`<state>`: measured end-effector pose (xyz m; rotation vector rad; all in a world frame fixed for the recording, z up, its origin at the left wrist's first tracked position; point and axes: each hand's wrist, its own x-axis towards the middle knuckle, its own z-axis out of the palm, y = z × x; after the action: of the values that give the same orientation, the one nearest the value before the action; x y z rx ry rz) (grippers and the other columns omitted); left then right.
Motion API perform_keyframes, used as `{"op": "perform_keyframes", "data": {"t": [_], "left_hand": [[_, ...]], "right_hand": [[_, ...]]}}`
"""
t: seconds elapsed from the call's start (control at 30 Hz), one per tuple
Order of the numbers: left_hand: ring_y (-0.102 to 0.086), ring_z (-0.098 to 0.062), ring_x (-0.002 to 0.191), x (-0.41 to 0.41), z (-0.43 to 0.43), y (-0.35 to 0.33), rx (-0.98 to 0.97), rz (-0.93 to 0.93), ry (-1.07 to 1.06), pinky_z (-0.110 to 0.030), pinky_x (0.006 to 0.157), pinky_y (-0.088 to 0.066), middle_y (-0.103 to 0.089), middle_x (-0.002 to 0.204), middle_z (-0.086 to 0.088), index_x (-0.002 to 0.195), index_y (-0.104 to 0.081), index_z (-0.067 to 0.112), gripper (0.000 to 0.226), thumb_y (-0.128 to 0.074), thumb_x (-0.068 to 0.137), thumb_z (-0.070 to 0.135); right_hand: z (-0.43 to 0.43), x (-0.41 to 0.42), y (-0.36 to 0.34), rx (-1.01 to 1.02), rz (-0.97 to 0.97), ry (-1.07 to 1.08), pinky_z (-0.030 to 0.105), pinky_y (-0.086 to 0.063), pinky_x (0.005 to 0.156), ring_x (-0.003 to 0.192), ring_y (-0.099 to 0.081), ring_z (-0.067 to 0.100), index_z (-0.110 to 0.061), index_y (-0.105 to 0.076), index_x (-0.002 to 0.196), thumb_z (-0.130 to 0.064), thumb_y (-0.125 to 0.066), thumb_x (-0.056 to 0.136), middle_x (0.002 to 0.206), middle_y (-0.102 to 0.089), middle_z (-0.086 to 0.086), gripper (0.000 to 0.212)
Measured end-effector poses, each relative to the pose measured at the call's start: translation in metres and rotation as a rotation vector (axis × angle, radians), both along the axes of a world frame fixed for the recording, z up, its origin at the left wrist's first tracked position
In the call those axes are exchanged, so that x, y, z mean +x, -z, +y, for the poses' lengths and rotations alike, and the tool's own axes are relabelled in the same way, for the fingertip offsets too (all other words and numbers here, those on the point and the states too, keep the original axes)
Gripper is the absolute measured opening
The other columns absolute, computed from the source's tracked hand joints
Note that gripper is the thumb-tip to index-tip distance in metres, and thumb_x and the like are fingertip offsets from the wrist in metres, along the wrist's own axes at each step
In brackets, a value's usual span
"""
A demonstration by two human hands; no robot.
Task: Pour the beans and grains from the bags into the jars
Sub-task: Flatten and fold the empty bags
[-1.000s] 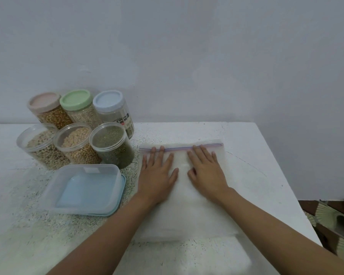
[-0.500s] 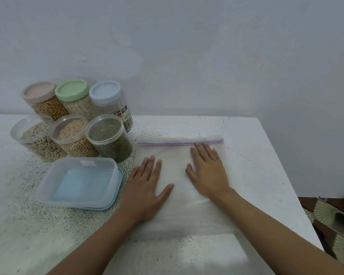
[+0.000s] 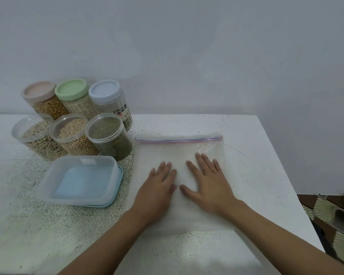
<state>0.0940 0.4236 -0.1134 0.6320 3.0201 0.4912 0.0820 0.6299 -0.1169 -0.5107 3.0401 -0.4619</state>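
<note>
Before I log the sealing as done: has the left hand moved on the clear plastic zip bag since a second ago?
Yes. The left hand slid back toward the person, away from the purple zip strip it touched.

pink (image 3: 39, 90), green (image 3: 71, 89), blue lids (image 3: 104, 90); speckled white table (image 3: 252, 155).

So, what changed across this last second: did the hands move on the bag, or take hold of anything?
Both hands slid back along the zip bag toward the person, away from its zip seal: the left hand first, then the right hand. Both lie flat on the bag, fingers straight, holding nothing. The bag, the six jars and the plastic container did not move.
</note>
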Motion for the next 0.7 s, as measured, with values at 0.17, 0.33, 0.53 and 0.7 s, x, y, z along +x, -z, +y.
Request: {"op": "perform_keyframes", "data": {"t": [0.17, 0.33, 0.53, 0.7], "left_hand": [[0.002, -0.016, 0.157, 0.025, 0.002, 0.009, -0.093, 0.042, -0.002, -0.045, 0.128, 0.000, -0.008, 0.170, -0.005, 0.162, -0.015, 0.013, 0.083, 0.001, 0.100, 0.066], [0.024, -0.010, 0.153, 0.036, -0.015, -0.001, -0.189, -0.026, 0.073, -0.044, 0.126, 0.007, 0.020, 0.168, 0.004, 0.161, 0.012, 0.024, 0.116, -0.023, 0.079, 0.098], [0.016, -0.010, 0.155, 0.035, -0.032, -0.002, -0.187, -0.003, 0.018, -0.046, 0.126, 0.002, 0.014, 0.169, 0.006, 0.162, 0.007, 0.030, 0.118, -0.027, 0.073, 0.101], [0.023, -0.010, 0.153, 0.031, -0.030, -0.003, -0.207, -0.008, 0.031, -0.045, 0.126, 0.006, 0.021, 0.167, 0.005, 0.160, 0.013, 0.030, 0.117, -0.021, 0.075, 0.101]], "right_hand": [[0.000, 0.007, 0.004, 0.023, 0.072, -0.001, 0.045, 0.001, 0.127, 0.158, 0.004, 0.019, -0.028, -0.023, 0.162, -0.075, -0.019, 0.095, 0.171, -0.005, 0.006, 0.082], [0.017, 0.011, 0.008, 0.037, 0.160, -0.016, 0.044, -0.014, 0.127, 0.157, -0.013, 0.019, -0.023, -0.038, 0.157, -0.066, -0.032, 0.098, 0.168, -0.023, 0.007, 0.074], [0.040, 0.015, 0.006, 0.134, 0.105, 0.042, 0.042, -0.004, 0.128, 0.158, 0.003, 0.013, -0.016, -0.017, 0.163, -0.074, -0.019, 0.097, 0.171, -0.006, 0.001, 0.087], [0.027, 0.017, 0.000, 0.103, 0.293, -0.041, 0.053, -0.032, 0.119, 0.143, -0.043, 0.036, -0.007, -0.060, 0.137, -0.051, -0.043, 0.098, 0.146, -0.054, 0.020, 0.061]]}}
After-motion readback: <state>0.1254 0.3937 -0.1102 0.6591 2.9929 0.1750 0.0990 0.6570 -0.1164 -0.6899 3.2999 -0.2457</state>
